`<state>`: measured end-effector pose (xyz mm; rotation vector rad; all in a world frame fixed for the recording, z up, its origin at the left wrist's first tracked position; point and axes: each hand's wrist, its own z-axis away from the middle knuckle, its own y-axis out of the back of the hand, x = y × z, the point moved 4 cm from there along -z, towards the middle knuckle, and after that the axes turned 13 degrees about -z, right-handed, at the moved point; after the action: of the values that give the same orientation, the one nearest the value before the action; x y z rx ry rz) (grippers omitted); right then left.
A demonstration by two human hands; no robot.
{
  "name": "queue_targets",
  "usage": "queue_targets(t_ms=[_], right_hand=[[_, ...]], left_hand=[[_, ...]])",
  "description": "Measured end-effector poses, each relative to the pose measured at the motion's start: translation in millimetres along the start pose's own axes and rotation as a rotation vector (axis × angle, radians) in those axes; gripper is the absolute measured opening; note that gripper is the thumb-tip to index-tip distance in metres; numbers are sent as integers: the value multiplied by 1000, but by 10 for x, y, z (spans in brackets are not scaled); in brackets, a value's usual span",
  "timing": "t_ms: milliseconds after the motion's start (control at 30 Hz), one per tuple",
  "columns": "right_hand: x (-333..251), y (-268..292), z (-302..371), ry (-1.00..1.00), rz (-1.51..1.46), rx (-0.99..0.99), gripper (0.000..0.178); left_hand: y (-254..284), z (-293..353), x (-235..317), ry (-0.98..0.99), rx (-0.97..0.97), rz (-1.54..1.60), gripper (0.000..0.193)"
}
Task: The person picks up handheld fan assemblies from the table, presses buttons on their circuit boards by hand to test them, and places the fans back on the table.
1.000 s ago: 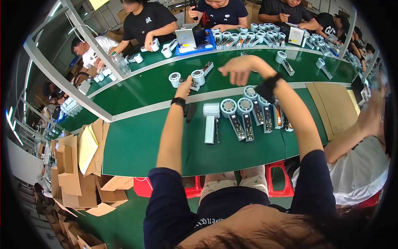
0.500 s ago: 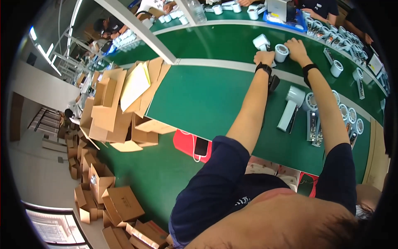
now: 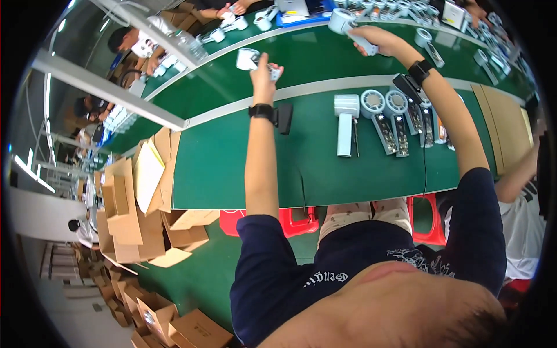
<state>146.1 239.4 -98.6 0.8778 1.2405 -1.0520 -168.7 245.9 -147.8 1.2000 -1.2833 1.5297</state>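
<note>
Over the green strip beyond the bench, my left hand [image 3: 264,81] is closed on the handle of a pale handheld fan [image 3: 247,60], its round head pointing up and left. Farther right, my right hand [image 3: 377,38] grips the handle of a second pale blue fan [image 3: 341,21], whose head also sits to the left. On the near bench between my arms lies a fan with a smooth white handle [image 3: 345,134], a thin dark piece [image 3: 357,138] beside it. To its right rest several fans with opened handles [image 3: 384,130] showing inner parts; my right forearm partly covers this row.
A metal rail [image 3: 232,107] divides the near bench [image 3: 226,168] from the far strip. Cardboard boxes [image 3: 136,203] crowd the left end, and flat cardboard [image 3: 493,116] lies at the right. Co-workers with more fans [image 3: 217,35] line the far side; a slanted post [image 3: 110,95] stands at left.
My hands were close together by two fans on the far strip. They are now spread apart, each raised with one fan. The view has turned, shifting the bench leftward and down.
</note>
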Motion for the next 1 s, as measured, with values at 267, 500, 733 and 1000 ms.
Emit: queue_targets(t_ms=[267, 500, 733, 1000], right_hand=[[-935, -416, 1619, 224, -892, 312, 25], [-932, -150, 1742, 892, -1121, -388, 30], [-1120, -210, 2160, 918, -739, 726, 28], [-1207, -199, 2037, 1349, -1176, -193, 28]], left_hand=[[-788, 976, 1243, -192, -238, 318, 31], [-1458, 1761, 1473, -680, -117, 88, 32], [-1707, 1815, 1377, -690, -258, 82, 40], [-1816, 1828, 1361, -835, -214, 80, 28]])
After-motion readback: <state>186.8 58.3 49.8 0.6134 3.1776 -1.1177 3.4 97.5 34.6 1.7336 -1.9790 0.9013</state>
